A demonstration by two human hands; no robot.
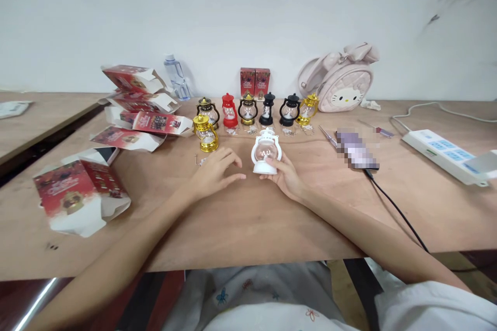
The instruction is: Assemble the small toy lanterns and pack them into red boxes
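Note:
A small white toy lantern [266, 152] with a clear globe is gripped upright in my right hand [286, 175], thumb across its front near the base. To its left, my left hand [219, 171] holds nothing, its fingers curved and apart just above the table. Closest beyond that hand stands a gold lantern [206, 134]. Behind it runs a row of several more lanterns: a black-and-gold one [208, 113], a red one [229, 111], another black-and-gold one [248, 110], two black ones, and a gold one [308, 109]. Small metal hooks or rings lie before the row.
Opened red cartons [134, 134] pile up on the left, with a large one [81, 191] nearer. Two upright red boxes [254, 83], a water bottle [177, 77] and a pink bag [344, 88] stand by the wall. Rightward lie a screwdriver [329, 137], a cabled phone [356, 150] and a power strip [444, 152].

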